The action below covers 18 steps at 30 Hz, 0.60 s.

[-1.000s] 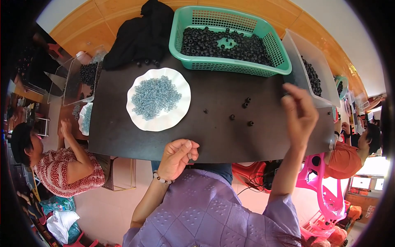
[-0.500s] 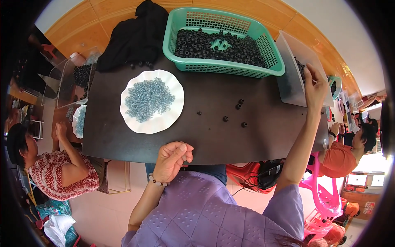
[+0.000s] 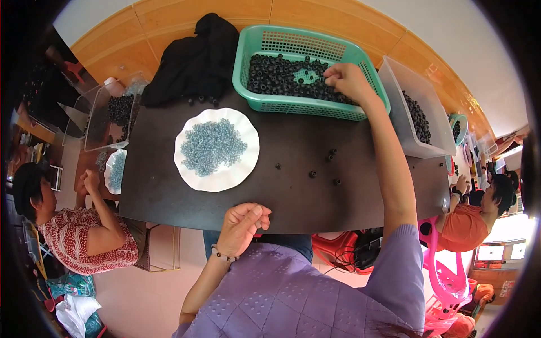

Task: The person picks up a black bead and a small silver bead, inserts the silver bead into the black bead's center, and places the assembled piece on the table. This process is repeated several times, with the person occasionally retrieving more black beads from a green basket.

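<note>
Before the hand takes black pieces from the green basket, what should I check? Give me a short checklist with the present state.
1. Right hand is over the black pieces in the green basket: ok.
2. Fingers are closed on a piece: cannot tell, they are curled down and hide it.
3. Basket sits flat on the table: ok.
4. Left hand is free: cannot tell, it is a loose fist at the near table edge.
5. White plate with grey-blue pieces is within reach, apart from the basket: ok.
6. Loose pieces lie on the table below the arm: not ok, a sleeve could sweep them.
</note>
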Motion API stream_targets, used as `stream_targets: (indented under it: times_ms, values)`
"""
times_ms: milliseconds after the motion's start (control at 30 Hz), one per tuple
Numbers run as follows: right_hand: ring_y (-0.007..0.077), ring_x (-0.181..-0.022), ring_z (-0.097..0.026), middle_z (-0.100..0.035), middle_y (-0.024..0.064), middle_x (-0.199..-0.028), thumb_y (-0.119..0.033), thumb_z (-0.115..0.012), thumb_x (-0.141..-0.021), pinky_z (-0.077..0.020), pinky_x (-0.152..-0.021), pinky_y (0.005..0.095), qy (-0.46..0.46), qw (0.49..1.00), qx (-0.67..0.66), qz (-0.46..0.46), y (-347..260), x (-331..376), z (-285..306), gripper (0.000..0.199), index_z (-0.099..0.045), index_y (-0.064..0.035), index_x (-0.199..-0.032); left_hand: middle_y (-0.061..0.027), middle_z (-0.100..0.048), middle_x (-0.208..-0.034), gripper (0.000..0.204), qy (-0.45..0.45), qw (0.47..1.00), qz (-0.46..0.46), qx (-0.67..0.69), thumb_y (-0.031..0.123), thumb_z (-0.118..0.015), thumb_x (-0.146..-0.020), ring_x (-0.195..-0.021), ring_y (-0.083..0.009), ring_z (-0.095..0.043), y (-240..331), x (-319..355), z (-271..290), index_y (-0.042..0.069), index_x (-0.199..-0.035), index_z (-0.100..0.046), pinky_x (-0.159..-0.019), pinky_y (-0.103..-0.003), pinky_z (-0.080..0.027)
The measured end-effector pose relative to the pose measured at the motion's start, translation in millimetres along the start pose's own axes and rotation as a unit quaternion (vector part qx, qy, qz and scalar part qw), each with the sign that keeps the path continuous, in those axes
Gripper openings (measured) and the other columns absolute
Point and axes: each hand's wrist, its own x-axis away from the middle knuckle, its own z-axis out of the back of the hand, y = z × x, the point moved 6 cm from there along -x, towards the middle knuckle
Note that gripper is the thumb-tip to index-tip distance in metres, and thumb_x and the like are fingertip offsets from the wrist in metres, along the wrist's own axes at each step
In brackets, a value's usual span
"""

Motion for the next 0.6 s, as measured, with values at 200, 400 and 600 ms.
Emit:
stream_targets:
  times_ms: [200, 400, 600]
  values:
    - [0.0253, -0.076, -0.067, -0.069, 0.0144, -0.081, -0.01, -0.073, -0.07, -0.053, -0.07, 0.0358, -0.03, 0.995, 0.091, 0.009, 27, -68, -23, 0.016, -0.07, -0.0017, -0.084, -0.0065, -0.065, -0.084, 0.02, 0.002, 1.0, -0.006, -0.006, 0.012, -0.053, -0.096, -0.07, -0.0124, -0.057, 0, 0, 2, -0.003, -0.093, -0.065, -0.067, -0.029, -0.047]
    - [0.0288, -0.086, -0.066, -0.069, 0.0156, -0.087, -0.016, -0.081, -0.064, -0.052, -0.077, 0.0387, -0.052, 0.97, 0.237, -0.013, 33, -98, -39, 0.025, -0.071, -0.0036, -0.084, -0.0068, -0.065, -0.083, 0.02, -0.002, 1.0, -0.004, -0.001, 0.013, -0.053, -0.096, -0.071, -0.0129, -0.057, -1, 1, 3, -0.003, -0.095, -0.065, -0.067, -0.029, -0.047]
    - [0.0295, -0.091, -0.065, -0.069, 0.0123, -0.094, -0.015, -0.082, -0.066, -0.0527, -0.08, 0.0406, -0.075, 0.966, 0.247, -0.029, 40, -110, -60, 0.026, -0.072, -0.0067, -0.089, -0.0073, -0.064, -0.081, 0.021, -0.004, 1.0, -0.005, 0.007, 0.013, -0.053, -0.096, -0.072, -0.0135, -0.058, -2, 3, 3, -0.004, -0.096, -0.065, -0.067, -0.029, -0.047]
